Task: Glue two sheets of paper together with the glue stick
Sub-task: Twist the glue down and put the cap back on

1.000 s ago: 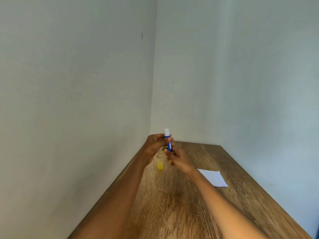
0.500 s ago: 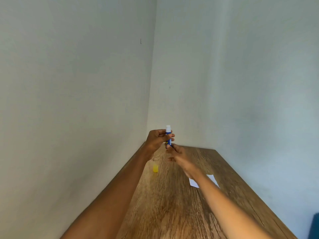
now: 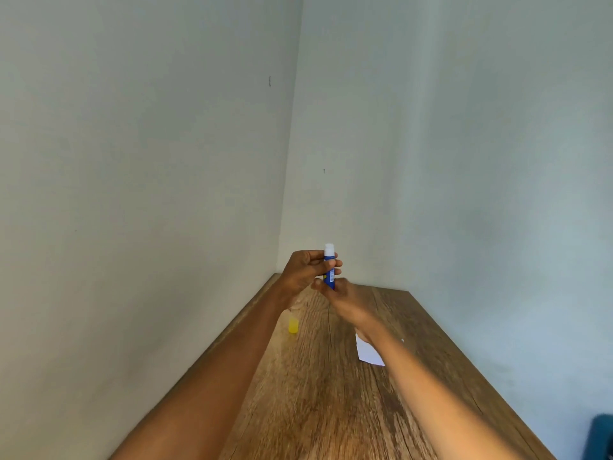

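Glue stick: a blue glue stick (image 3: 329, 272) with its white tip exposed stood upright in the air above the far end of the desk (image 3: 331, 393), held between both hands.
Left hand: the left hand (image 3: 306, 270) made its grip round the upper barrel, fingers curled across the front and covering part of the label.
Right hand: the right hand (image 3: 345, 298) pinched the lower end; its fingertips were blurred and the base of the stick was hidden behind them.
Paper: a white sheet of paper (image 3: 366, 353) lay on the desk to the right, largely hidden by the right forearm; whether it was one sheet or two could not be told.
Cap: a small yellow cap (image 3: 293, 325) stood on the desk below the left wrist, soft in focus.
Corner: a dark blue object (image 3: 600, 438) was cut off by the lower right edge.
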Action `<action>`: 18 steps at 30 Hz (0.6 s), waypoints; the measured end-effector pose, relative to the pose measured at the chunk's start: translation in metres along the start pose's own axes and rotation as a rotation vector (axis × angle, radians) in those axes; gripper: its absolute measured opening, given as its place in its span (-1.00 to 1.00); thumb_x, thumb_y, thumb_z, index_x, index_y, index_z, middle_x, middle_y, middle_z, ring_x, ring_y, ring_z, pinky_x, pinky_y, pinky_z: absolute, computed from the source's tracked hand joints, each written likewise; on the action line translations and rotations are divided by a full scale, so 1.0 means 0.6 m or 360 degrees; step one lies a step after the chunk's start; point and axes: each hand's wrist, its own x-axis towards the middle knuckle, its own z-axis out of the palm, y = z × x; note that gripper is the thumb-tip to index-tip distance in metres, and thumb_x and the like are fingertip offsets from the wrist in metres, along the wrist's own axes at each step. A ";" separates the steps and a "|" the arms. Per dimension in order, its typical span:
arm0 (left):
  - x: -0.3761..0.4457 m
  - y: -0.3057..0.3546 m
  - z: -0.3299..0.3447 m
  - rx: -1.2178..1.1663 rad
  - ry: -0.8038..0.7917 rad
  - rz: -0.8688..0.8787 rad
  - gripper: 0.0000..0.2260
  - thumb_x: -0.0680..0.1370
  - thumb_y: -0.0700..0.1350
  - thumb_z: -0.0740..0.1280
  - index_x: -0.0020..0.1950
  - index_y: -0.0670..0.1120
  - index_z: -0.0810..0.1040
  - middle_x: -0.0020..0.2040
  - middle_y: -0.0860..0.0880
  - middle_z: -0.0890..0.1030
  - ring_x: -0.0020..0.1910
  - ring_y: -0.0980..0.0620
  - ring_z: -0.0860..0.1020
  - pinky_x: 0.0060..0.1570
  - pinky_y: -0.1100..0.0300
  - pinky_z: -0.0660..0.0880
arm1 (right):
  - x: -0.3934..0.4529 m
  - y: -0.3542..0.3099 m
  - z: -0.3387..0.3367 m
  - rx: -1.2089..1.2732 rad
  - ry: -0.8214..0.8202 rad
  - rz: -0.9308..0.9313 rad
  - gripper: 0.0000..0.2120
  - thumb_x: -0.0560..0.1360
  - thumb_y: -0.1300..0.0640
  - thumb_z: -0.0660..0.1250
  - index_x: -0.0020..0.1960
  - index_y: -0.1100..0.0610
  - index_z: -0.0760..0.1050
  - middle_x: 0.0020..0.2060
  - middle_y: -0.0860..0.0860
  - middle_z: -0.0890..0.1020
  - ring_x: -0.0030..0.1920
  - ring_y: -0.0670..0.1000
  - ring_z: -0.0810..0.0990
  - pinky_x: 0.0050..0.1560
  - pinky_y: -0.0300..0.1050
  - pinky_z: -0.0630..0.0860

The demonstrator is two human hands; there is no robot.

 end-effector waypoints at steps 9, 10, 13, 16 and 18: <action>-0.007 0.011 -0.007 0.0007 -0.0127 -0.0054 -0.74 0.53 -0.27 0.29 0.21 -0.28 0.50 0.05 -0.18 0.61 -0.18 0.12 0.68 -0.15 0.33 0.60 | -0.020 0.022 -0.007 0.0141 0.0009 -0.0147 -0.89 0.51 0.00 0.30 0.00 -0.07 0.56 -0.02 -0.10 0.64 0.10 -0.09 0.57 0.29 -0.06 0.40; -0.009 0.013 -0.007 -0.0001 -0.0154 -0.0066 -0.74 0.53 -0.27 0.29 0.21 -0.28 0.50 0.05 -0.17 0.61 -0.17 0.12 0.68 -0.15 0.32 0.60 | -0.020 0.024 -0.003 0.0149 -0.0013 -0.0151 -0.84 0.51 0.00 0.29 0.06 -0.04 0.55 0.03 -0.07 0.63 0.12 -0.09 0.56 0.32 -0.04 0.39; -0.014 0.018 -0.012 -0.0007 -0.0210 -0.0111 -0.74 0.54 -0.26 0.28 0.22 -0.28 0.49 0.05 -0.15 0.61 -0.17 0.13 0.68 -0.13 0.31 0.60 | -0.018 0.023 -0.001 0.0260 -0.0217 -0.0080 -0.80 0.55 -0.04 0.21 0.12 -0.07 0.53 0.15 -0.08 0.59 0.23 -0.10 0.50 0.32 -0.07 0.37; -0.018 0.015 -0.020 0.0010 -0.0234 -0.0146 -0.74 0.54 -0.26 0.27 0.22 -0.28 0.49 0.00 -0.11 0.63 -0.19 0.15 0.68 -0.19 0.36 0.58 | -0.018 0.020 -0.007 0.0171 -0.0338 -0.0064 -0.82 0.57 -0.03 0.18 0.01 -0.11 0.56 0.12 -0.11 0.58 0.21 -0.15 0.48 0.28 -0.10 0.37; -0.019 0.010 -0.022 0.0005 -0.0184 -0.0117 -0.75 0.53 -0.27 0.29 0.20 -0.28 0.50 -0.04 -0.09 0.64 -0.20 0.15 0.67 -0.19 0.36 0.57 | -0.018 0.020 -0.001 0.0055 -0.0149 -0.0123 -0.87 0.53 -0.03 0.26 -0.04 -0.08 0.58 -0.03 -0.14 0.62 0.05 -0.18 0.54 0.14 -0.14 0.40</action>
